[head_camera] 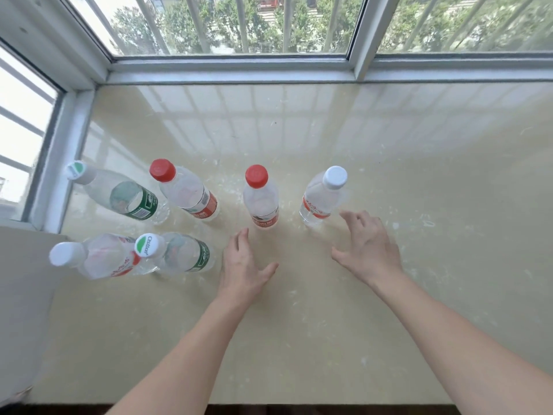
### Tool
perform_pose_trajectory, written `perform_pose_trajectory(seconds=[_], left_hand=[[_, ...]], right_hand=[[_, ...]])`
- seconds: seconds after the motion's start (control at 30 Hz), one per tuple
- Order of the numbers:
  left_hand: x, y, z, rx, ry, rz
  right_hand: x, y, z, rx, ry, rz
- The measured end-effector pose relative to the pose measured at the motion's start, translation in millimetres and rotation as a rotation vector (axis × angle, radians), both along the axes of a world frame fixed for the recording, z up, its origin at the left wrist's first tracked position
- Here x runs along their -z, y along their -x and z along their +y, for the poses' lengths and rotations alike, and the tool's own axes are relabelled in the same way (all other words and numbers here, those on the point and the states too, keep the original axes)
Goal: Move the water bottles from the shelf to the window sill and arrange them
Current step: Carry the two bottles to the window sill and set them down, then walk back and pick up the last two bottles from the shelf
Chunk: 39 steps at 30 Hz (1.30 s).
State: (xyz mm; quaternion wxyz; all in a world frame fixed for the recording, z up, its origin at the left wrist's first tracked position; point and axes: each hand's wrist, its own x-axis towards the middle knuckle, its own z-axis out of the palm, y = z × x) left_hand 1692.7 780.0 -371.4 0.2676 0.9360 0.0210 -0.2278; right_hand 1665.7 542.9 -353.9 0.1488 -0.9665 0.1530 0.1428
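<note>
Rightmost bottle (321, 196) just beyond right hand (368, 247)

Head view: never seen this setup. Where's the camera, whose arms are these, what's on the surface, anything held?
No machine here: a person wears one wide-angle camera on the head, looking forward and down, so the two bare arms entering from below are the wearer's own. The pale surface is a window sill under a barred window. Six water bottles stand on it. Back row, left to right: green-label bottle, left red-cap bottle, right red-cap bottle, white-cap bottle. Nearer, at left: near white-cap bottle, near green-label bottle. The left hand and right hand are spread open near the back row, holding nothing.
</note>
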Motion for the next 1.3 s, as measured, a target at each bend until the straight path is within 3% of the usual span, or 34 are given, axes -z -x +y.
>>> perform_pose_trajectory(seconds=[0.1, 0.27, 0.47, 0.77, 1.07, 1.3], left_hand=[[-33.0, 27.1, 0.5, 0.133, -0.053, -0.025], [-107.5, 54.4, -6.4, 0.333, -0.149, -0.233], [-210.6, 57.0, -15.3, 0.373, -0.179, -0.450], [-336.1, 37.1, 0.0, 0.330, -0.220, -0.726], [-380.9, 22.6, -5.9, 0.397, -0.237, -0.854], [-384.8, 24.6, -42.1, 0.594, -0.113, -0.878]], right_hand=[[-30.6, 18.8, -1.4, -0.081, 0.047, -0.075], [-94.2, 53.3, 4.5, -0.179, 0.103, -0.188], [-192.9, 72.0, 23.1, -0.236, 0.249, -0.354], [-316.2, 58.7, 42.4, -0.181, 0.223, -0.641], [-365.4, 60.2, 40.8, -0.197, 0.292, -0.664], [-374.1, 100.0, 20.1, 0.042, 0.351, -0.626]])
